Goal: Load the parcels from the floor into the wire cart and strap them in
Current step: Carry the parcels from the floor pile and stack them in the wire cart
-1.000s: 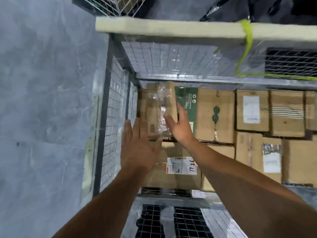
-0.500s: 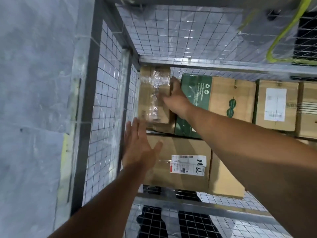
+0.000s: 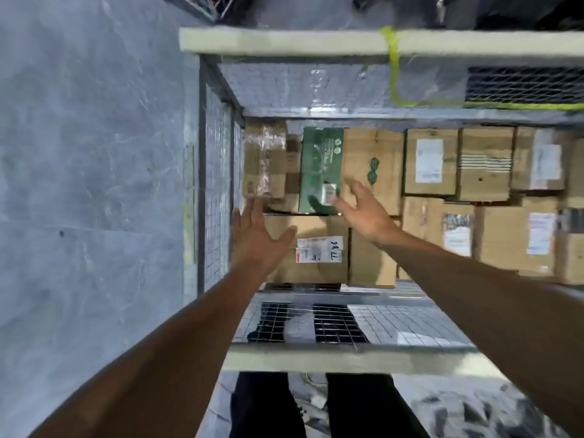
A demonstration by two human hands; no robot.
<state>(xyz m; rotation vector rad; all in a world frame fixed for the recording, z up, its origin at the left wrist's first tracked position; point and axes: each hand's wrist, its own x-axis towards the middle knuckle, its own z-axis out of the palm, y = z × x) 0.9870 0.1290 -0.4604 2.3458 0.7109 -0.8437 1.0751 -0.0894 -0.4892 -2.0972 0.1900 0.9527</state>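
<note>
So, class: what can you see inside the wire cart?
Cardboard parcels lie in the wire cart side by side, including a green-printed box and a tape-wrapped box. Anything beneath them is covered.

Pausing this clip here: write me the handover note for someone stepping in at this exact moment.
Left hand: open, holds nothing, over the labelled box by the left wall of the wire cart.
Right hand: open, fingers spread, holds nothing, above the green-printed box.
Parcels: cardboard boxes packed in the cart; tape-wrapped parcel in the far left corner.
Done: those boxes are loaded.
Left: yellow strap is tied to the far top rail, not across the parcels; strap them in. No floor parcels in view; check for any.
</note>
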